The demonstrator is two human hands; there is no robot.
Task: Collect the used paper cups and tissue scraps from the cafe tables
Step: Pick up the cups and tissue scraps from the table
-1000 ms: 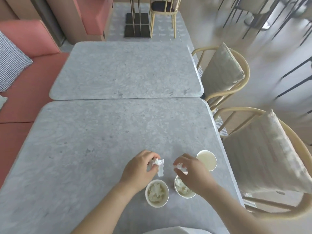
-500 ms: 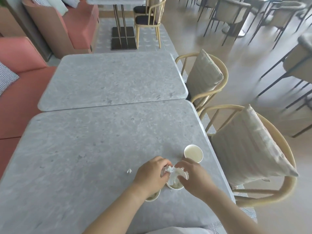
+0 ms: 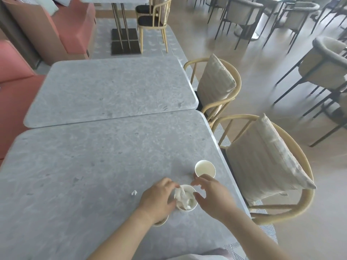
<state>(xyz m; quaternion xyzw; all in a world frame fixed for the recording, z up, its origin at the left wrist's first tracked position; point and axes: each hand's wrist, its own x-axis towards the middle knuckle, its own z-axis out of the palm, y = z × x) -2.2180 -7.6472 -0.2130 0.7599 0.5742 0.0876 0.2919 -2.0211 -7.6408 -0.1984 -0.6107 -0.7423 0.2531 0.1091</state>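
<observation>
Near table (image 3: 75, 175): grey stone top, butted against a second grey table (image 3: 112, 87) beyond. Three paper cups clustered near its right edge.

Middle cup (image 3: 185, 197): upright, stuffed with white tissue (image 3: 183, 197) rising just above the rim. Left hand (image 3: 158, 199) on its left side, fingertips (image 3: 173, 185) bent over the rim and touching the top of the tissue, thumb against the cup's near-left wall. Fingers curled loosely; whether pinching the tissue or only pressing on it, impossible to tell.

Right hand (image 3: 210, 197) just right of the same cup, spread open, holding nothing. Thumb beside the cup's right rim, with a sliver of gap or barely touching; hard to say. Forefinger stretched over the cup's far rim, other fingers reaching toward the empty cup.

Empty cup (image 3: 205, 168): upright, just beyond the right hand's fingers, close to the table's right edge, cream inside.

Third cup (image 3: 161, 222): mostly hidden under the left wrist, only a slice of rim showing.

Small tissue scrap (image 3: 134, 193): loose on the tabletop, left of the left hand, apart from the fingers.

Two cushioned wooden chairs (image 3: 262, 166) along the right side.
</observation>
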